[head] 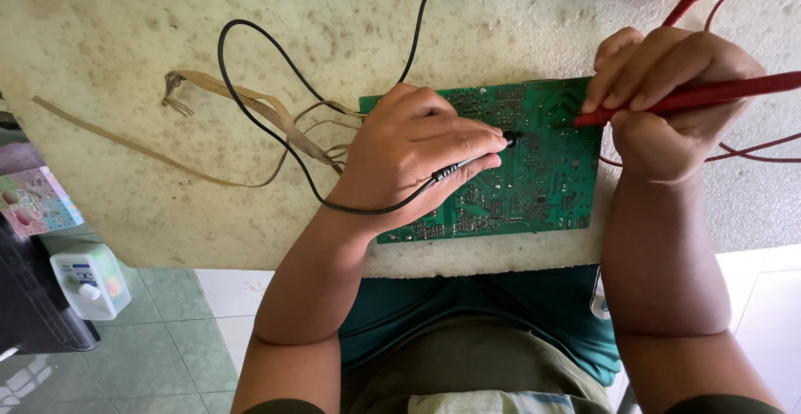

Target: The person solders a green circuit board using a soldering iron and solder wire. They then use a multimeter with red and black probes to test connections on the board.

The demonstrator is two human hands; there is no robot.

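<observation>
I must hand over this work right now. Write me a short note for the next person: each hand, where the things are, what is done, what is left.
Left hand: holds the black probe, tip on the green circuit board near its middle.
Right hand: holds the red probe, tip on the board's upper right area.
The board lies flat on the pale foam slab; a tan ribbon cable runs off its left edge.
Done: both tips are placed on the board.
Left: cannot tell; no meter display is in view.
</observation>
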